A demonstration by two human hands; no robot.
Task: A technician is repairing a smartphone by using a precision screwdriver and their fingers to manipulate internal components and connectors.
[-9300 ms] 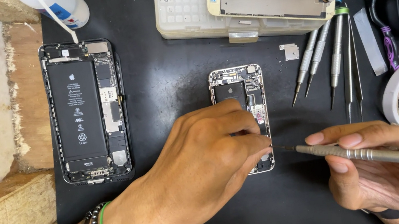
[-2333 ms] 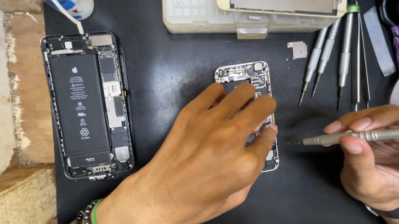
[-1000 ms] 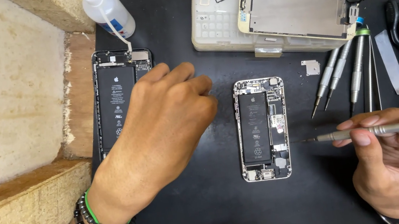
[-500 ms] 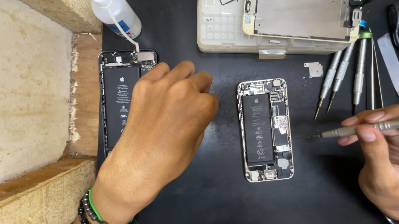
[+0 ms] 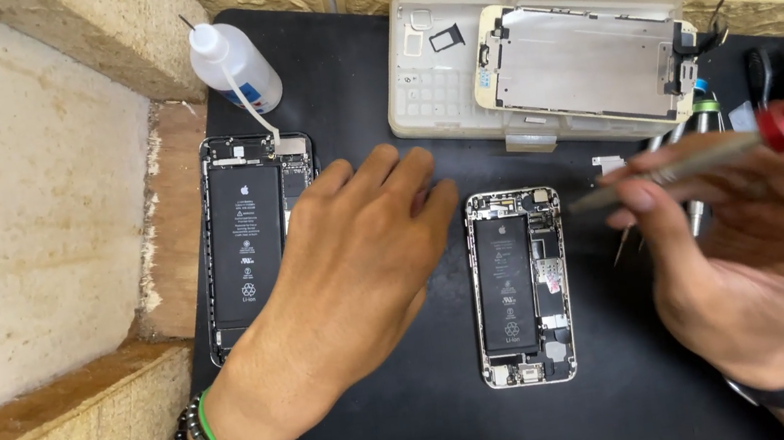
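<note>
Right hand (image 5: 770, 251), frame right, pinches screwdriver (image 5: 677, 164); left hand (image 5: 349, 276) spread flat on mat (image 5: 418, 418). Open phone (image 5: 520, 286) centre looks light, fragile: grip your fingers on its edges.

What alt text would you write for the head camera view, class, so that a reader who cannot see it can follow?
On a black mat, an opened smartphone with its battery exposed lies between a left hand resting flat and a right hand holding a red-tipped screwdriver. A larger opened phone lies left, below a white dropper bottle; a detached screen rests on a plastic parts box.
</note>
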